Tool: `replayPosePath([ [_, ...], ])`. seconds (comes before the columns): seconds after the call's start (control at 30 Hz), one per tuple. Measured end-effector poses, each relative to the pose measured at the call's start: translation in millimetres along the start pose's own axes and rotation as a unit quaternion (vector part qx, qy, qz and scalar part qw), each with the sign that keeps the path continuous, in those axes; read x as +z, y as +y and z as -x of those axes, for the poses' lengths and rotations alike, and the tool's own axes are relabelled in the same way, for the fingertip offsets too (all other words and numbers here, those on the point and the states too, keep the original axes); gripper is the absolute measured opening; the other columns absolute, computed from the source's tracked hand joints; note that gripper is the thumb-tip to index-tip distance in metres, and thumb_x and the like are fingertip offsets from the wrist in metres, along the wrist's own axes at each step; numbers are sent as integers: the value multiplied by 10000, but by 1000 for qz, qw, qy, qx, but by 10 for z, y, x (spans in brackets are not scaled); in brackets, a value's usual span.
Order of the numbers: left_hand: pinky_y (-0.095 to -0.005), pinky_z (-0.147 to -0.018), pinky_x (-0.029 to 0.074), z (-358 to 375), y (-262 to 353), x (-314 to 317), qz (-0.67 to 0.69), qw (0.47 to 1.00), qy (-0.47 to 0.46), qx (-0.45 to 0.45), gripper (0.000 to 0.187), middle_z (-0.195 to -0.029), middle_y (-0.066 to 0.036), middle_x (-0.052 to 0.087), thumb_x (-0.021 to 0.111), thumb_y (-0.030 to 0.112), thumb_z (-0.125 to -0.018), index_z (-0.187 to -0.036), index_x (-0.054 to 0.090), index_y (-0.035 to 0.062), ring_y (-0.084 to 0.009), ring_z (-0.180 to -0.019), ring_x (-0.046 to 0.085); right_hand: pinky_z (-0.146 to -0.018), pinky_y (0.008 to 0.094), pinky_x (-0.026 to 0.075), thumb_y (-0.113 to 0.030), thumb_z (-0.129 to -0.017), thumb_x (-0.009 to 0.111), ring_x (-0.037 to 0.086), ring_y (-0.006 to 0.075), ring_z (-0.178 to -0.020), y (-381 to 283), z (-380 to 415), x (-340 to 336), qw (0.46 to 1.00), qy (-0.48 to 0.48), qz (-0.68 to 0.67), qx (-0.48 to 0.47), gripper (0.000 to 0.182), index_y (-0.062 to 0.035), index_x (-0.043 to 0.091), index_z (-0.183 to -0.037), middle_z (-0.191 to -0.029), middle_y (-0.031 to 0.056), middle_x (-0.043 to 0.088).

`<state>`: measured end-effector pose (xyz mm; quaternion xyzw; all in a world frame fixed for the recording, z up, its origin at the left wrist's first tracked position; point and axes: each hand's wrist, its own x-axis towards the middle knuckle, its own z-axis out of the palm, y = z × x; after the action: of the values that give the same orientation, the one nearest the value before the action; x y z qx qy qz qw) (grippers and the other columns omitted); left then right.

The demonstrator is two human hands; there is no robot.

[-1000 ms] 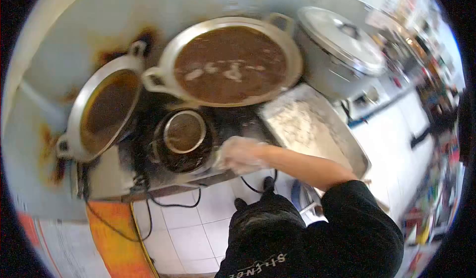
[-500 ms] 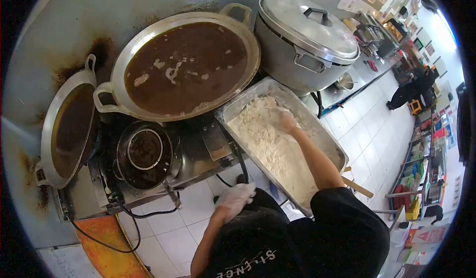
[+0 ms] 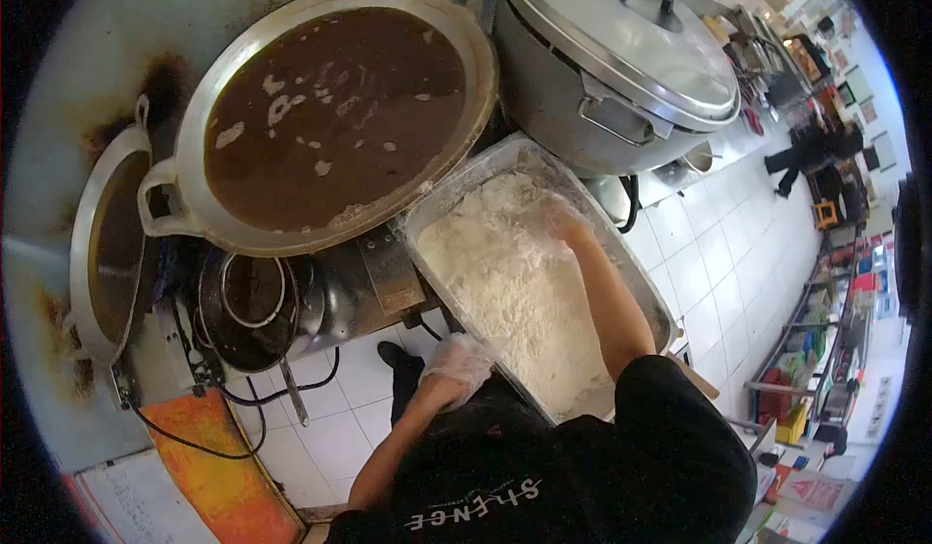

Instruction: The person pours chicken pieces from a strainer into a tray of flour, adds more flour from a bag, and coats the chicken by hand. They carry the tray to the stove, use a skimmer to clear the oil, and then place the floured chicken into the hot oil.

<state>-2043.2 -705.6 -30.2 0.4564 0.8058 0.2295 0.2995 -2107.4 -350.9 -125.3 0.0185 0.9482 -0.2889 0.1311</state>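
Note:
A long metal tray (image 3: 652, 303) holds a bed of white, flour-like powder (image 3: 524, 301), lumpy toward its far end. My right hand (image 3: 555, 218), in a clear plastic glove, is down in the powder at that far end. Motion blur and powder obscure its fingers, and I cannot make out anything held. My left hand (image 3: 456, 367), also gloved, is at the tray's near left side with its fingertips against or just over the rim. The loose glove hides how its fingers are bent.
A wide two-handled pan (image 3: 160, 190) of dark brown liquid sits left of the tray, with a smaller pan (image 3: 85, 253) beyond. A pot with a round strainer (image 3: 254, 292) stands below. A large lidded cooker (image 3: 602, 78) stands behind the tray. Another person (image 3: 815, 151) is at far right.
My view has shifted, bringing the big pan and cooker nearer. My left hand has moved from in front of my body to the tray's rim. My right hand still works in the powder.

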Motion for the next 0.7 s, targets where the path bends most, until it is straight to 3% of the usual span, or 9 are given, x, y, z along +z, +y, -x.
replayPosePath([
  [0.1, -437, -587, 510, 25, -130, -79, 30, 1000, 3, 4, 201, -723, -192, 641, 576, 209, -864, -768, 657, 52, -337, -691, 656, -914, 387, 519, -269, -975, 552, 616, 221, -1109, -636, 290, -425, 908, 114, -342, 212, 452, -15, 526, -1348, -1188, 147, 647],
  [0.27, -480, -622, 515, -93, 419, -709, 105, 981, 129, -103, 326, -746, -201, 642, 531, 281, -921, -767, 691, 43, -389, -647, 627, -1030, 515, 441, -554, -963, 500, 414, 310, -1343, -1277, 857, -309, 732, 229, -624, 148, 730, -90, 319, -1496, -1481, 172, 394],
  [0.37, -458, -645, 536, -444, 722, -583, -81, 991, -37, 97, 218, -768, -187, 648, 595, 254, -863, -839, 673, 51, -335, -713, 644, -1071, 618, 338, -673, -922, 456, 248, 349, -1426, -1916, 1092, -147, 658, 232, -707, 112, 846, -188, 177, -1557, -1583, 139, 214],
  [0.47, -449, -624, 522, -673, 403, 104, -30, 960, 155, 229, 215, -774, -156, 637, 588, 253, -860, -835, 674, 57, -324, -708, 637, -1091, 693, 226, -752, -898, 381, 160, 367, -1461, -1770, 1189, -110, 540, 200, -817, 26, 868, -261, 135, -1570, -1619, 98, 142],
  [0.5, -450, -622, 519, -673, 458, 1, 11, 971, 106, 215, 206, -783, -149, 636, 584, 244, -857, -832, 672, 60, -323, -712, 635, -1094, 712, 191, -771, -893, 354, 144, 371, -1467, -1666, 1198, -68, 478, 185, -859, -13, 865, -280, 136, -1570, -1623, 86, 136],
  [0.53, -451, -619, 517, -630, 567, -160, 55, 977, 54, 197, 197, -792, -143, 634, 580, 236, -854, -829, 670, 63, -322, -715, 634, -1129, 678, 99, -869, -829, 192, 77, 335, -1497, -2000, 1250, -264, 567, 205, -795, 74, 986, -234, 100, -1578, -1645, 53, 40],
  [0.6, -453, -618, 511, -611, 587, -155, 61, 981, 13, 184, 179, -788, -141, 628, 572, 218, -852, -825, 666, 68, -322, -710, 629, -1130, 671, 133, -854, -834, 249, 106, 336, -1492, -1621, 1165, 20, 768, 186, -608, 74, 989, -222, 92, -1578, -1639, 64, 81],
  [0.67, -456, -619, 505, -661, 473, 37, -15, 980, 39, 195, 164, -760, -151, 619, 566, 201, -856, -823, 664, 74, -322, -692, 624, -1109, 685, 198, -751, -839, 481, 186, 366, -1467, -1649, 981, 37, 666, 224, -695, 154, 993, -198, 112, -1577, -1627, 82, 161],
  [0.7, -454, -619, 503, -587, 494, -67, -76, 966, 38, 244, 156, -741, -152, 613, 570, 200, -856, -812, 654, 77, -321, -684, 622, -1113, 665, 208, -709, -861, 494, 226, 379, -1448, -1615, 870, -26, 800, 206, -528, 198, 940, -183, 162, -1566, -1597, 128, 213],
])
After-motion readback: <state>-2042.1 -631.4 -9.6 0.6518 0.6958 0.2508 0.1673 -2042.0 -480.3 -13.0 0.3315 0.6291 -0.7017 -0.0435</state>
